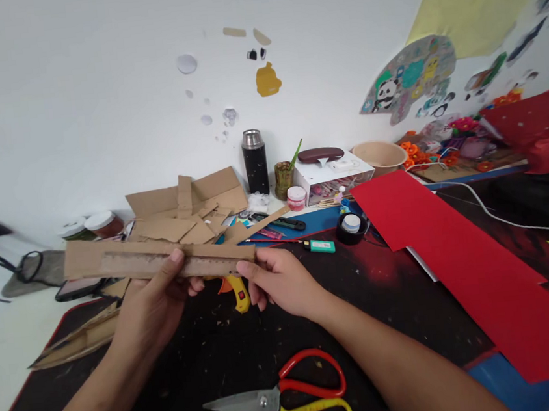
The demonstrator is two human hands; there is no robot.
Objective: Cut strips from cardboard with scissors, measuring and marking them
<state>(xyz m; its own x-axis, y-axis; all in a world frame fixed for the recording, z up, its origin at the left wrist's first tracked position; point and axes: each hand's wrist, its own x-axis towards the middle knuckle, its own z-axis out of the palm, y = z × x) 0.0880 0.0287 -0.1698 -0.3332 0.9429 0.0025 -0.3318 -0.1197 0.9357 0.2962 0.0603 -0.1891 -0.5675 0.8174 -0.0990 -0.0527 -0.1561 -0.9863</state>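
A long cardboard strip is held up over the dark mat, with a clear ruler lying flat along its face. My left hand grips both near the middle, its thumb on top of the ruler. At the right end, my right hand pinches the strip and ruler between thumb and fingers. Behind them a yellow glue gun is partly hidden. Below lie scissors with one red and one yellow handle, blades pointing left.
Cardboard scraps are piled behind my hands. A black thermos stands by the wall. A green lighter and a black tape roll lie right of centre. Red paper covers the right side. More cardboard lies at left.
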